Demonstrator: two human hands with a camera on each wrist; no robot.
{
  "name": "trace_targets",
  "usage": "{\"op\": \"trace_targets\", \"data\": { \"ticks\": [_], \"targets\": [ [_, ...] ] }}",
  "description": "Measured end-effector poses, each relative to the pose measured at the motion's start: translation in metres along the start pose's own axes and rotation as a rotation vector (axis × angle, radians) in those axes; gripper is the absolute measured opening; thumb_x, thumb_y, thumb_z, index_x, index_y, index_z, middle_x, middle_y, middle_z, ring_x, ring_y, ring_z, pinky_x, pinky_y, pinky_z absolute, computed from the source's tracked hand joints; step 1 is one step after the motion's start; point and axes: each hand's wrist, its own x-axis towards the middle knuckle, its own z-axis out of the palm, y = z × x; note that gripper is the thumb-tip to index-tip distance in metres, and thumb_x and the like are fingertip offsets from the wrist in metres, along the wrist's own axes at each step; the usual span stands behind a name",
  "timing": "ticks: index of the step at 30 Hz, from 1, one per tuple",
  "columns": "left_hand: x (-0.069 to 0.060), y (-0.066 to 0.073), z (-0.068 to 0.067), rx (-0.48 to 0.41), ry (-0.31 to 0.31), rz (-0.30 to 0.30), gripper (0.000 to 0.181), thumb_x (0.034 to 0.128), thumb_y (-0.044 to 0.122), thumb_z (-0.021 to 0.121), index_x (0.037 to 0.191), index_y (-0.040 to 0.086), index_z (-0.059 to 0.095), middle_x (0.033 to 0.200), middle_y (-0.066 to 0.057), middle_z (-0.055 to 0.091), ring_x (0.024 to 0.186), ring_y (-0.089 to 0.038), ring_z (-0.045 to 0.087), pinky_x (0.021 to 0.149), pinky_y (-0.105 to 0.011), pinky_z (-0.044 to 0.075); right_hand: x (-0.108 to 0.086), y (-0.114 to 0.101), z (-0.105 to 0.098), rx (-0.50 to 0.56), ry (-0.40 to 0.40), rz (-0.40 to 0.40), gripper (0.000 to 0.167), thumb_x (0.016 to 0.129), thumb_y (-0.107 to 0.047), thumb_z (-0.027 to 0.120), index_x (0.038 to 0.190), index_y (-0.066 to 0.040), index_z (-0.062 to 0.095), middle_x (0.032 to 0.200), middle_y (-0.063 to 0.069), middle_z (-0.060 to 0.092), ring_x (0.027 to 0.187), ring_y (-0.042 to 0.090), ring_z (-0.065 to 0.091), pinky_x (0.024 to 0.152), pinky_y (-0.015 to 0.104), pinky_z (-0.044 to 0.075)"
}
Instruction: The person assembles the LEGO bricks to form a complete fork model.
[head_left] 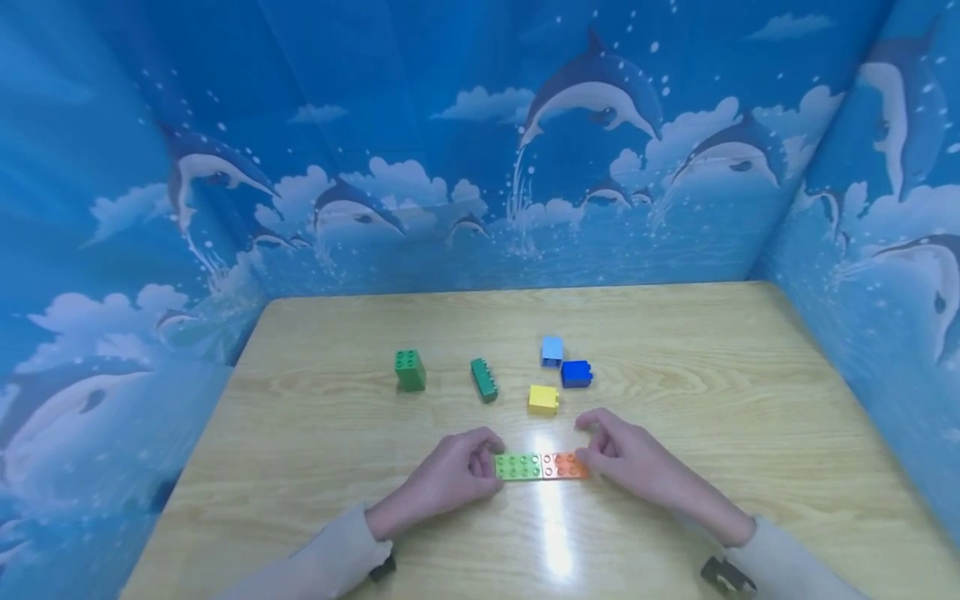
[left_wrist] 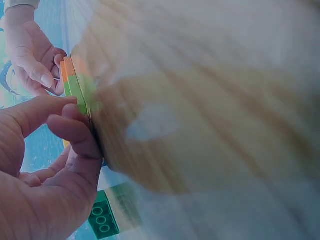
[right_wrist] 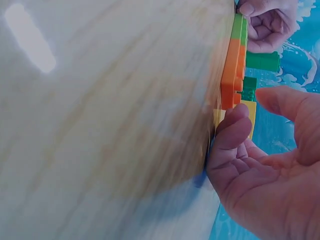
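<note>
My left hand point(head_left: 456, 468) pinches the lime brick point(head_left: 518, 467), so I'd nudge the orange brick point(head_left: 561, 465) squarely with my half-open right hand point(head_left: 636, 458).

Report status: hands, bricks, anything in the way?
Left hand: thumb and finger at outer end of lime brick. Right hand at outer end of orange brick. Bricks end to end. Nothing visibly in the way; yellow brick beyond.

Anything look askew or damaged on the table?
I see no damage. The yellow block, dark blue block and slim green block lie on their sides, studs sideways; that looks odd beside the light green block and orange block, lined up studs up.
</note>
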Motion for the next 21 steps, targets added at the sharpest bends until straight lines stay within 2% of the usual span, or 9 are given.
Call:
{"op": "trace_targets", "data": {
  "ticks": [11, 16, 21],
  "targets": [
    [-0.006, -0.004, -0.003, 0.022, 0.02, 0.035, 0.041, 0.086, 0.003, 0.086, 0.125, 0.005, 0.072, 0.088, 0.005, 0.066, 0.075, -0.015, 0.063, 0.065, -0.027, 0.056, 0.021, -0.006, 0.002, 0.04, 0.098, -0.009, 0.062, 0.102, -0.029, 0.079, 0.151, -0.002, 0.053, 0.107, 0.004, 0.067, 0.09, 0.019, 0.066, 0.073, 0.032, 0.058],
    [-0.004, -0.004, -0.001, 0.036, 0.021, 0.038, 0.04, 0.0867, 0.003, 0.086, 0.125, 0.006, 0.072, 0.089, 0.007, 0.067, 0.075, -0.014, 0.064, 0.065, -0.027, 0.056, 0.033, -0.013, 0.006, 0.064, 0.092, -0.003, 0.068, 0.103, -0.026, 0.079, 0.158, -0.004, 0.045, 0.111, 0.006, 0.066, 0.092, 0.02, 0.066, 0.075, 0.034, 0.059],
    [-0.002, -0.002, 0.001, 0.043, 0.023, 0.03, 0.04, 0.0861, 0.003, 0.086, 0.124, 0.007, 0.073, 0.088, 0.007, 0.067, 0.075, -0.014, 0.063, 0.064, -0.027, 0.055, 0.044, -0.017, 0.006, 0.069, 0.068, 0.005, 0.068, 0.102, -0.023, 0.079, 0.158, -0.002, 0.046, 0.112, 0.007, 0.066, 0.093, 0.022, 0.065, 0.075, 0.034, 0.059]
  ]
}}
